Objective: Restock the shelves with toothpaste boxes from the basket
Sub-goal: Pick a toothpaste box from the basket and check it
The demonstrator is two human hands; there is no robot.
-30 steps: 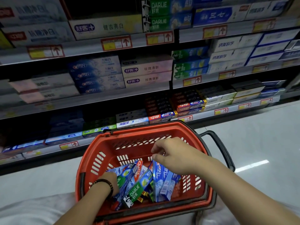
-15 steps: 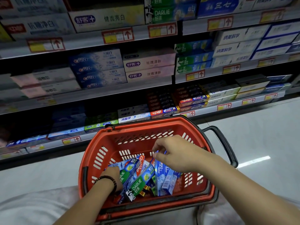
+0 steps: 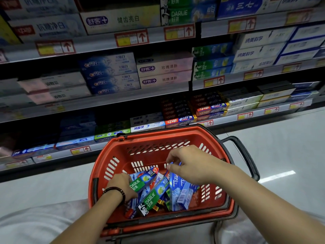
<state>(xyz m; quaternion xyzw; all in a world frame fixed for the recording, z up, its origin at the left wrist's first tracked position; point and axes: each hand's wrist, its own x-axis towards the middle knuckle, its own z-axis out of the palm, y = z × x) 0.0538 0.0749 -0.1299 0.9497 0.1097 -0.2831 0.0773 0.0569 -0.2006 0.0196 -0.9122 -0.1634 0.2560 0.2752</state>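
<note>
A red plastic basket (image 3: 154,138) sits in front of me, holding several toothpaste boxes. My left hand (image 3: 121,184), with a dark bead bracelet on the wrist, reaches among the boxes at the basket's left and grips a green Darlie box (image 3: 140,182). A second green Darlie box (image 3: 154,196) lies in the middle. My right hand (image 3: 191,164) pinches the upper end of a blue Crest box (image 3: 177,189) that stands tilted at the right of the pile. The shelves (image 3: 123,101) ahead carry rows of toothpaste boxes.
The basket has a black handle (image 3: 246,155) folded down to the right. A pale glossy floor (image 3: 281,138) lies right of the basket. Price tags with red arrows line each shelf edge. Matching blue Crest boxes (image 3: 109,74) fill the middle shelf, green Darlie boxes (image 3: 212,62) to their right.
The view has tilted slightly downward. My right hand has closed its fingertips on the top of the blue Crest box; my left hand has stayed among the boxes at the left.
</note>
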